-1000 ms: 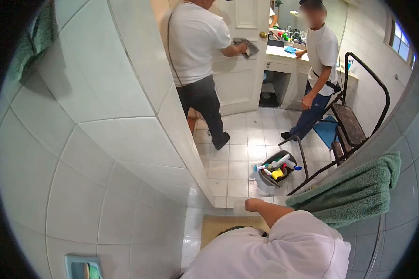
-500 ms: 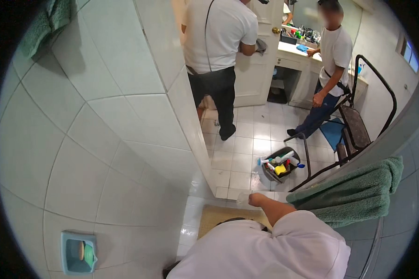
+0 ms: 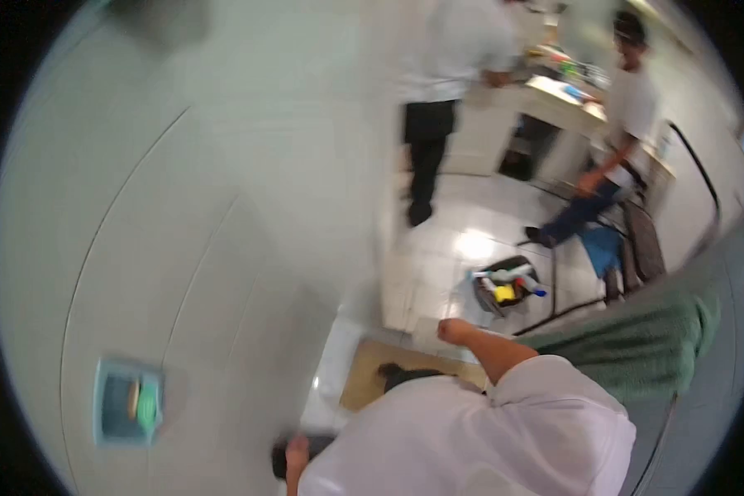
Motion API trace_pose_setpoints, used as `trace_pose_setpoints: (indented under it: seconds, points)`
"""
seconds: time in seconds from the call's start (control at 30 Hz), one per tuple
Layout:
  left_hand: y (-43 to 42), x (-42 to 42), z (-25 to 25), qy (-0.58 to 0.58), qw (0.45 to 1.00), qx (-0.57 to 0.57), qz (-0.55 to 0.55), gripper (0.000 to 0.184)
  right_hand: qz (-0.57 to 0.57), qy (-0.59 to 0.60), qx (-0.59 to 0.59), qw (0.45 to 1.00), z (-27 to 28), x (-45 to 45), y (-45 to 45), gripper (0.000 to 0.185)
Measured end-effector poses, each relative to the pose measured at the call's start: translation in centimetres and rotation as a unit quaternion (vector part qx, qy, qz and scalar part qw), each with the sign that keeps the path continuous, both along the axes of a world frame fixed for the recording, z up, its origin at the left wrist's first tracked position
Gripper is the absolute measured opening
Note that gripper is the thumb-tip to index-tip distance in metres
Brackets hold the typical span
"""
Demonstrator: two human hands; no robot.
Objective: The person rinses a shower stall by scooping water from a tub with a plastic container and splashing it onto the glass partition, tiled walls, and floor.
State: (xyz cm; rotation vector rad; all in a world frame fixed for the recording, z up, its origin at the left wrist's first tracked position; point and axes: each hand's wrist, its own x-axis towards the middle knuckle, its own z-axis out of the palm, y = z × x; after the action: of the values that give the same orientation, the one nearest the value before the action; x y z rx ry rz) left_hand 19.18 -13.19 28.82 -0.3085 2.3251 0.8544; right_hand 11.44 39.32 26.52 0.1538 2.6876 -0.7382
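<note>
My right hand (image 3: 453,331) reaches forward, past the beige mat (image 3: 362,382), its fingers closed. A pale, see-through shape (image 3: 426,329) shows beside the fingers, too blurred to name. At the lower left my left hand (image 3: 298,453) hangs low near the tiled wall. It lies against a dark object (image 3: 321,446) whose kind I cannot make out, and its fingers are smeared by motion. Ahead on the floor stands a dark caddy (image 3: 481,299) with several bottles and a yellow item (image 3: 503,293).
A green towel (image 3: 636,351) hangs on a rail at right. A blue soap dish (image 3: 99,405) sits in the left wall. Beyond the doorway are two people in white shirts, a black step ladder (image 3: 643,244) and a cluttered counter (image 3: 566,95).
My view has shifted, with the doorway and people further right, and the picture is more blurred. My left hand has come into view at lower left. My right hand remains stretched forward.
</note>
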Motion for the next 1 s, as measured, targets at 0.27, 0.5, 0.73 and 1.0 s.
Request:
trace_pose_setpoints:
  seconds: [0.27, 0.5, 0.73, 1.0]
  points:
    - [2.2, 6.4, -0.3, 0.026, 0.982, -0.076, 0.173, 0.028, 0.314, -0.076, -0.070, 0.944, 1.4, -12.2, -13.7, 0.025]
    - [12.3, 16.9, -4.0, -0.027, 0.860, -0.038, 0.509, 0.027, 0.538, -0.158, -0.062, 0.826, 1.8, -18.1, -26.8, 0.030]
    - [24.8, 20.8, -5.6, -0.113, 0.752, 0.025, 0.649, 0.028, 0.626, -0.175, -0.009, 0.760, -1.4, -19.3, -32.8, 0.026]
    - [33.8, 24.2, -6.0, -0.111, 0.632, 0.071, 0.764, 0.025, 0.759, -0.129, 0.028, 0.638, -7.2, -16.2, -33.7, 0.023]
